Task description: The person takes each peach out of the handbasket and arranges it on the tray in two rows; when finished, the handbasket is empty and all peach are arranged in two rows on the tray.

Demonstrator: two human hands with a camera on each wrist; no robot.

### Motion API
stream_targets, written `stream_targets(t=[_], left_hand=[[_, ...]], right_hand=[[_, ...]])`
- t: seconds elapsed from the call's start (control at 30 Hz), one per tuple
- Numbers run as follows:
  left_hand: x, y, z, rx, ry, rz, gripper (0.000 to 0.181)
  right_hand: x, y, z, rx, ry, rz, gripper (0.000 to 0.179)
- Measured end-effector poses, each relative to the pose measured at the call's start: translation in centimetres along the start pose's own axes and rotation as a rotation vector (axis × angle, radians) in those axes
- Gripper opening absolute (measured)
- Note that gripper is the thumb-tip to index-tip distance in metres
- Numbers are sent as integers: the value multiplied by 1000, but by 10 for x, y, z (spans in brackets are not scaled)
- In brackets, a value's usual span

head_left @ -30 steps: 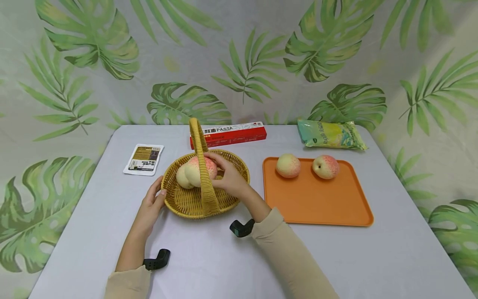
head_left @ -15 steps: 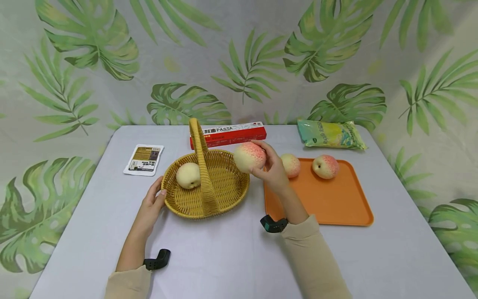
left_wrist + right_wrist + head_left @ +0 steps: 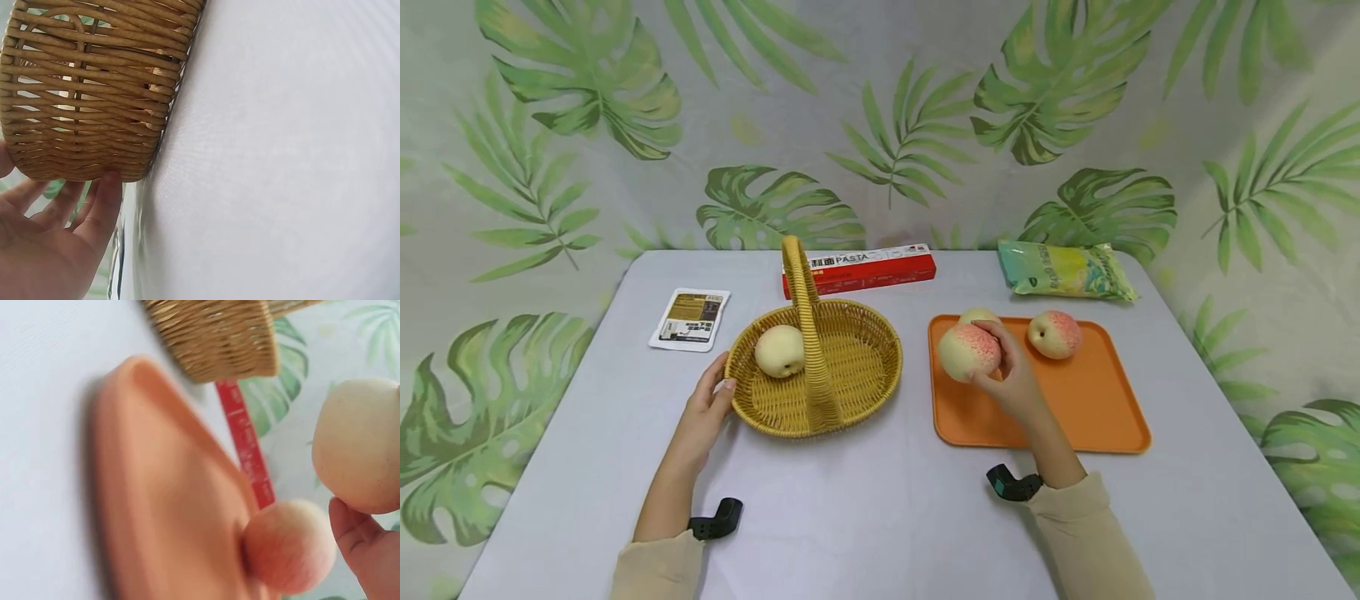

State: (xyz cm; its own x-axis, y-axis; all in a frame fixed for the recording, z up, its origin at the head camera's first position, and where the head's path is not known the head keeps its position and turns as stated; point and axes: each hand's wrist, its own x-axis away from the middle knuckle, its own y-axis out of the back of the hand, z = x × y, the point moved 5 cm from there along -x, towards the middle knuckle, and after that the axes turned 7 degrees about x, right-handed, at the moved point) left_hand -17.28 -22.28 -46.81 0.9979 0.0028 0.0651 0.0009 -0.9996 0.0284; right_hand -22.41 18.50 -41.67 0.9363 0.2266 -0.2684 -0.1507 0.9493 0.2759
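My right hand (image 3: 1017,385) holds a pink-and-cream peach (image 3: 966,354) between thumb and fingers over the left part of an orange tray (image 3: 1075,408). In the right wrist view the held peach (image 3: 356,447) is clear of the tray, above another peach (image 3: 290,547). That second peach (image 3: 979,315) is partly hidden in the head view; a third peach (image 3: 1055,335) lies to its right on the tray. My left hand (image 3: 700,417) grips the left end of a wicker basket (image 3: 859,358), its fingertips against the woven wall in the left wrist view. One peach (image 3: 779,352) sits in the basket, left of its handle.
Behind the basket lies a red-and-white pasta box (image 3: 880,271). A green-and-yellow packet (image 3: 1067,271) rests at the back right, beyond the tray. A flat white pouch (image 3: 689,320) with a brown label is left of the basket. A leaf-patterned cloth hangs behind the table.
My right hand has lifted the peach out of the basket and carried it right, over the tray. The left hand and the basket have stayed in place.
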Motion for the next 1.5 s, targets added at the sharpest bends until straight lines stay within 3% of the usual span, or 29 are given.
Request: stream_targets(t=[0.23,0.43,0.8,0.93,1.17,1.5], left_hand=[[1,-1,0,2,3,-2,57],[0,-1,0,6,2,-2,58],[-1,-1,0,0,-5,-3,57],[0,-1,0,-1,0,-3,57],[0,0,0,3,0,-6,57],[0,1,0,1,-3,0,57]], right_hand=[[25,2,-1,96,-70,39,62],[37,3,-9,79,-75,24,63],[46,11,-20,106,-102,-14,63],[47,11,-24,115,-119,9,64],[45,9,-49,178,-179,88,70],[45,3,-21,256,-159,77,68]])
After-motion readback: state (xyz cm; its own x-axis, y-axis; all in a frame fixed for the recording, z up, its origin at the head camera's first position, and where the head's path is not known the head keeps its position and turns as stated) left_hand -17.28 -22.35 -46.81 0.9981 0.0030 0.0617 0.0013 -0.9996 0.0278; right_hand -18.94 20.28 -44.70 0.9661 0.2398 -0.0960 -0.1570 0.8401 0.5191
